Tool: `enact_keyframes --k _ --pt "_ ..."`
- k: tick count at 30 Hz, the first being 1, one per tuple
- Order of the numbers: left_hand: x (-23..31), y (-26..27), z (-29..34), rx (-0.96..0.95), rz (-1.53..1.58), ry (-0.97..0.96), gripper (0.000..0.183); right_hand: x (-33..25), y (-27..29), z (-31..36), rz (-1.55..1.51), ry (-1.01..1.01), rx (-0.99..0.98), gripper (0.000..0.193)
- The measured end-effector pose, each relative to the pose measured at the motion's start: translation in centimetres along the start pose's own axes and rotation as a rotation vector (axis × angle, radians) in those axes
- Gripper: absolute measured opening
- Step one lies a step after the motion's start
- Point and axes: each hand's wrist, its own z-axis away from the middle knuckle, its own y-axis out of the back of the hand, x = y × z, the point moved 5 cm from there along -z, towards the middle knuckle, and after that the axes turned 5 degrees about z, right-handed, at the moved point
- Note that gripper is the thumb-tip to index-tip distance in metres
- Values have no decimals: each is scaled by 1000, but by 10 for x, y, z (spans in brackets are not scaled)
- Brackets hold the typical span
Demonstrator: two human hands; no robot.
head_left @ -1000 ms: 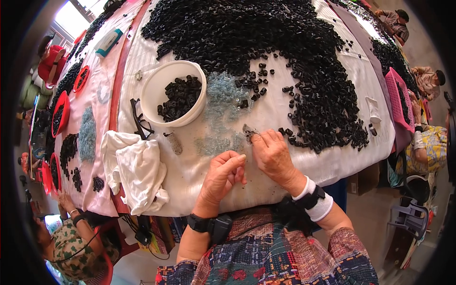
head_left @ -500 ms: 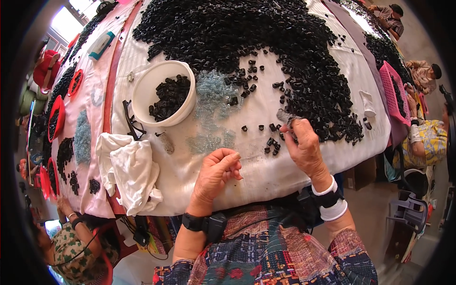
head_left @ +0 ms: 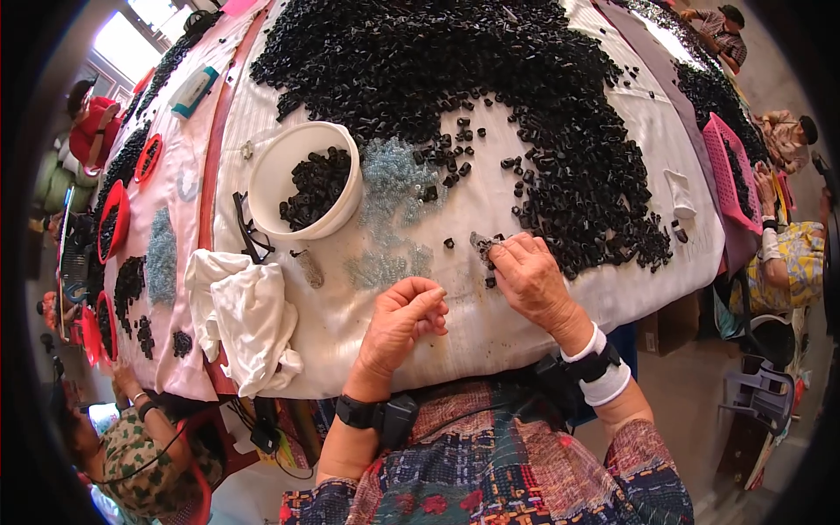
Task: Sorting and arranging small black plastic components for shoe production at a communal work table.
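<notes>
My left hand [head_left: 401,324] hovers over the white cloth at the near edge, thumb and forefinger pinched together; whatever is in the pinch is too small to make out. To its right, my right hand [head_left: 532,273] is closed and turned palm down, its fingertips beside a few loose black plastic parts [head_left: 491,282]. A grey covering or scrap [head_left: 480,244] shows at these fingertips; I cannot tell if it is worn or held. Small clear bluish pieces [head_left: 389,262] lie beyond my left hand. The large heap of black parts [head_left: 586,184] spreads across the far and right side.
A white bowl [head_left: 262,214] holds black parts. Around it are glasses [head_left: 248,229], a grey piece [head_left: 308,269] and a crumpled white cloth [head_left: 241,319]. A pink basket [head_left: 728,171] stands far right. Other people work left and right, one in a camouflage top [head_left: 144,464].
My right hand has moved left and slightly down from the heap's edge, over the few loose black parts. My left hand keeps its pinch almost in place.
</notes>
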Motion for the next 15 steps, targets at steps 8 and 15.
enact_keyframes --k 8,15 --pt "4 -15 -2 -21 -10 -27 12 -12 13 -1 -227 -23 91 28" --pt "-2 -17 -7 -93 -6 -100 13 -45 22 -9 -370 139 121 29"
